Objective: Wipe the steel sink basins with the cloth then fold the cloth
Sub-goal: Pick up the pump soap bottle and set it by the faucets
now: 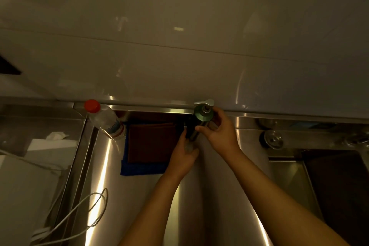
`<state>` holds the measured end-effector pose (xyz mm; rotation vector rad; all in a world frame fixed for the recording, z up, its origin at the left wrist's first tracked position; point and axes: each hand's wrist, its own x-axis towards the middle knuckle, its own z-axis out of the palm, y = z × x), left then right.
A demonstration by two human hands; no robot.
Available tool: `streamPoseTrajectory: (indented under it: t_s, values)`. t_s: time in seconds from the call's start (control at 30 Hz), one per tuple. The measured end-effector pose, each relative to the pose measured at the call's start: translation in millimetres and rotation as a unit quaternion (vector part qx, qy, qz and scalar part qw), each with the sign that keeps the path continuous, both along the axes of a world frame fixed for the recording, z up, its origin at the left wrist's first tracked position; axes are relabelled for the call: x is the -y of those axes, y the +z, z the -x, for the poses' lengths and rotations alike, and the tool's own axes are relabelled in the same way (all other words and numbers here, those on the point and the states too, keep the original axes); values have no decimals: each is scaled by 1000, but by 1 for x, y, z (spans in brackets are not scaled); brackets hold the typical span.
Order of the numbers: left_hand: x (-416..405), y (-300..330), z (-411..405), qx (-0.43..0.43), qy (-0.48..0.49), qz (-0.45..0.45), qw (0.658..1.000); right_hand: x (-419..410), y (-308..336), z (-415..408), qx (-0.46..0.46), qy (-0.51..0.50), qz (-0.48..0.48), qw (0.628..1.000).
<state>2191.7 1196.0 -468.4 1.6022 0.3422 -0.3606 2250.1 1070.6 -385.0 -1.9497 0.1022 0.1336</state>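
Both hands are on the dark cylindrical pump dispenser with the silver spout (200, 121), which stands at the far edge of the steel worktop (139, 195) against the pale wall panel. The right hand (218, 133) grips the upper body, fingers curled round it just below the pump head. The left hand (184, 152) is at the base; whether its fingers close round the dispenser cannot be told. Judgement: the dispenser is being steadied or lifted, possibly to draw soap before wiping.

The cloths lie flat, just left of the dispenser: a brown folded cloth (151, 142) on top of a blue cloth (139, 169). Neither is held.

A steel sink basin (295, 177) sits at the right, dark inside, with a round metal strainer plug (272, 139) on the ledge beyond it. Wiping appears not yet begun.

A clear plastic bottle with a red cap (103, 119) leans at the far left; a white cable (87, 213) loops nearby.
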Motion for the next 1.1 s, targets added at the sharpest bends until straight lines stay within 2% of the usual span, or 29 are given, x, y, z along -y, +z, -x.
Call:
streamPoseTrajectory:
  t_s: [0.17,0.37,0.7,0.8,1.1]
  values:
    - [-4,2,-3,-4,-5,12,1000,0,0,2,-4,2,-7,1000]
    - [-18,20,-2,-2,52,21,998,6,6,11,2,11,-5,1000]
    - [7,69,16,132,103,-26,986,53,49,50,53,-50,28,997]
    - [33,91,28,178,83,-34,980,81,70,72,74,-75,35,994]
    - [133,179,74,281,-69,-49,956,196,147,175,150,-168,61,972]
